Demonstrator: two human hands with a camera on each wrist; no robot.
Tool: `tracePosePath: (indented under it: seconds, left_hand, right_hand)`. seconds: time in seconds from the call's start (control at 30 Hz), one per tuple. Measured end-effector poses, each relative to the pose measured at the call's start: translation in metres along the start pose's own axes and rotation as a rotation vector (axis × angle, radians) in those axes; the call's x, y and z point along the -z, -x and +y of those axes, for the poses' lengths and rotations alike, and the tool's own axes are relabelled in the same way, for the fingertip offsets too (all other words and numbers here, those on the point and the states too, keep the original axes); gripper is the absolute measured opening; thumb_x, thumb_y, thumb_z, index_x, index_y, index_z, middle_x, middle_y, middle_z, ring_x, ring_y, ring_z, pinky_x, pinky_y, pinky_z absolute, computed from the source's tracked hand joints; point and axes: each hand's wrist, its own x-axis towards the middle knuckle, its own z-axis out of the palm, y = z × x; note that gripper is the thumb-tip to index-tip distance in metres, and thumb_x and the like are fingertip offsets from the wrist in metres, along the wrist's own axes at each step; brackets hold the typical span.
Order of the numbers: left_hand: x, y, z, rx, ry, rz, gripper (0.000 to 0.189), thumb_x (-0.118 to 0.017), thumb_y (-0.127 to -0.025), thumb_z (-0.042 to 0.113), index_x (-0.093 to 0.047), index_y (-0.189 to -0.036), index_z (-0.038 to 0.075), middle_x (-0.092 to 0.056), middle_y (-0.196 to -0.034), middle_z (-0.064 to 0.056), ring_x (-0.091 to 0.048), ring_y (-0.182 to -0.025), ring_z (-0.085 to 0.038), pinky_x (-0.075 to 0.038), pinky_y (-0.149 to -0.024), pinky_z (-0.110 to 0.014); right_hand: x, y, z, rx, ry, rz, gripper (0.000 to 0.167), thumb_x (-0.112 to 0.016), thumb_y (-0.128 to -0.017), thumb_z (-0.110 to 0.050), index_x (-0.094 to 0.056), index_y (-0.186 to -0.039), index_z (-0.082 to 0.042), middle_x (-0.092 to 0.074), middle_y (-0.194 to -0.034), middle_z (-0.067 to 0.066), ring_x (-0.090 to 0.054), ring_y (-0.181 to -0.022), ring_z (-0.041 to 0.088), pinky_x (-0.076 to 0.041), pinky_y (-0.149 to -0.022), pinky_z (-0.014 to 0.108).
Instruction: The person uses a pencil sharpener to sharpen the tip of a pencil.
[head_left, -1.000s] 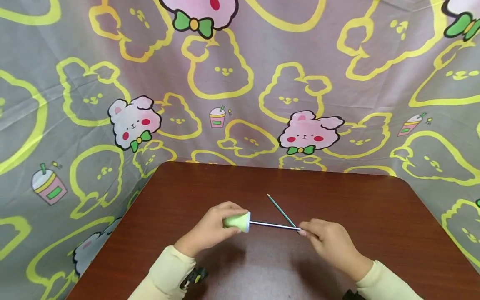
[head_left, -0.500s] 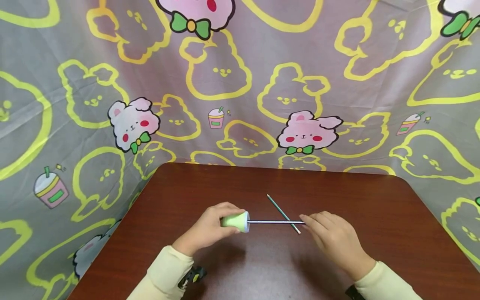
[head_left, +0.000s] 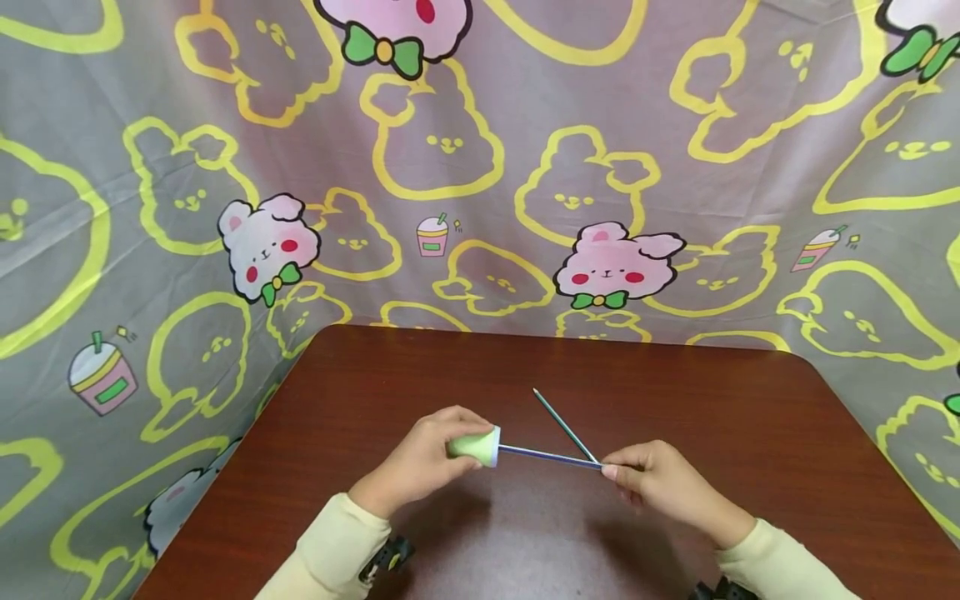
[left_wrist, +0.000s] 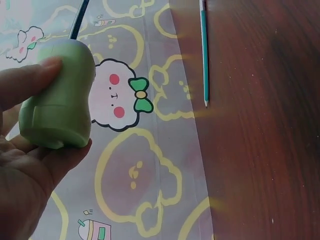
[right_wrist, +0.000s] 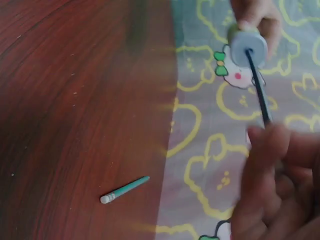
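My left hand (head_left: 420, 454) grips a light green pencil sharpener (head_left: 471, 447), thumb and fingers around its body. A dark blue striped pencil (head_left: 547, 455) has one end in the hole of the sharpener's pale end face. My right hand (head_left: 667, 487) pinches the pencil's other end between thumb and fingers. Both are held above the table, the pencil sloping slightly down to the right. In the right wrist view the pencil (right_wrist: 259, 90) runs from my fingertips straight into the sharpener (right_wrist: 247, 47). The pencil's inserted tip is hidden inside.
A teal pencil (head_left: 558, 417) with a white eraser end lies on the brown wooden table (head_left: 420, 367), just behind the held pencil. A grey cloth (head_left: 480, 167) printed with rabbits hangs behind and along the table's sides.
My right hand has rolled over and back at the pencil's end, dipping lower with its thumb now in view. The pencil tilted level, then down again. My left hand and the sharpener barely moved.
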Motion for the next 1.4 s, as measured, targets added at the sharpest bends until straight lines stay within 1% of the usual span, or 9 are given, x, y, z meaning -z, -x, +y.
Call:
tracePosePath:
  seconds: [0.13,0.27,0.37,0.47,0.63,0.97,1.07,1.27,1.4]
  left_hand:
    - [0.001,0.0,-0.002,0.003,0.012,-0.007,0.04,-0.079,-0.075,0.0,-0.07,-0.115,0.002,-0.066,-0.108,-0.005,-0.062,-0.097,-0.019,-0.051,-0.077,-0.024]
    - [0.004,0.001,-0.003,0.049,0.062,0.007,0.042,-0.08,-0.075,0.002,-0.07,-0.116,0.002,-0.067,-0.107,-0.004,-0.062,-0.096,-0.017,-0.051,-0.076,-0.024]
    - [0.005,0.001,-0.002,0.054,0.08,0.009,0.042,-0.08,-0.075,0.002,-0.07,-0.116,0.003,-0.067,-0.108,-0.003,-0.061,-0.096,-0.016,-0.05,-0.076,-0.024]
    - [0.006,-0.001,0.001,0.018,0.054,0.003,0.041,-0.079,-0.074,0.001,-0.07,-0.114,0.003,-0.067,-0.108,-0.003,-0.062,-0.097,-0.017,-0.051,-0.077,-0.025]
    - [0.004,-0.001,0.0,-0.021,0.009,-0.024,0.039,-0.079,-0.074,-0.001,-0.071,-0.112,0.003,-0.067,-0.109,-0.004,-0.062,-0.1,-0.018,-0.05,-0.08,-0.025]
    - [0.008,-0.001,-0.004,0.033,0.081,0.012,0.041,-0.079,-0.074,0.001,-0.07,-0.114,0.001,-0.067,-0.107,-0.006,-0.062,-0.096,-0.018,-0.05,-0.076,-0.024]
    - [0.009,-0.003,-0.003,0.001,0.055,0.013,0.04,-0.079,-0.074,-0.001,-0.071,-0.112,0.001,-0.067,-0.108,-0.005,-0.062,-0.097,-0.019,-0.051,-0.078,-0.025]
    - [0.007,-0.003,0.0,-0.046,-0.032,-0.011,0.039,-0.079,-0.074,-0.003,-0.071,-0.112,0.001,-0.067,-0.111,-0.005,-0.062,-0.102,-0.021,-0.051,-0.082,-0.027]
    - [0.006,-0.003,-0.002,-0.007,-0.021,-0.033,0.039,-0.079,-0.075,0.0,-0.071,-0.113,0.002,-0.067,-0.111,-0.005,-0.062,-0.101,-0.02,-0.05,-0.082,-0.027]
  right_hand:
    - [-0.002,-0.001,0.004,0.235,0.242,0.092,0.022,-0.06,-0.096,-0.024,-0.073,-0.095,-0.007,-0.061,-0.068,-0.007,-0.055,-0.057,0.002,-0.047,-0.05,0.026]
    - [-0.008,-0.006,0.009,0.699,0.736,0.532,0.034,-0.05,-0.101,-0.032,-0.074,-0.094,-0.009,-0.065,-0.077,-0.007,-0.059,-0.065,0.009,-0.047,-0.056,0.029]
    - [-0.01,-0.009,0.011,0.846,0.797,0.66,0.04,-0.043,-0.103,-0.028,-0.073,-0.087,-0.007,-0.061,-0.069,-0.003,-0.053,-0.056,0.012,-0.044,-0.05,0.028]
    - [-0.009,-0.005,0.008,0.684,0.635,0.449,0.031,-0.053,-0.1,-0.027,-0.072,-0.083,-0.01,-0.059,-0.064,-0.009,-0.049,-0.052,0.003,-0.041,-0.046,0.023]
    - [0.002,0.0,-0.001,0.063,0.062,-0.057,0.011,-0.066,-0.09,-0.017,-0.072,-0.089,-0.008,-0.056,-0.062,-0.009,-0.049,-0.052,0.002,-0.044,-0.047,0.024]
    - [-0.009,-0.01,0.005,0.837,0.743,0.627,0.04,-0.045,-0.102,-0.032,-0.073,-0.085,-0.008,-0.061,-0.069,-0.005,-0.052,-0.055,0.01,-0.044,-0.049,0.026]
    - [-0.009,-0.005,0.001,0.668,0.583,0.458,0.028,-0.058,-0.097,-0.027,-0.073,-0.083,-0.009,-0.063,-0.069,-0.009,-0.051,-0.056,0.001,-0.042,-0.049,0.02]
    - [0.004,-0.005,-0.008,-0.076,-0.118,-0.094,0.017,-0.063,-0.092,-0.012,-0.071,-0.092,0.003,-0.057,-0.062,0.001,-0.049,-0.053,0.004,-0.046,-0.05,0.024]
    - [0.001,-0.006,-0.002,0.104,0.115,-0.035,0.021,-0.062,-0.095,-0.023,-0.073,-0.096,-0.006,-0.063,-0.071,-0.004,-0.053,-0.06,0.001,-0.047,-0.053,0.024]
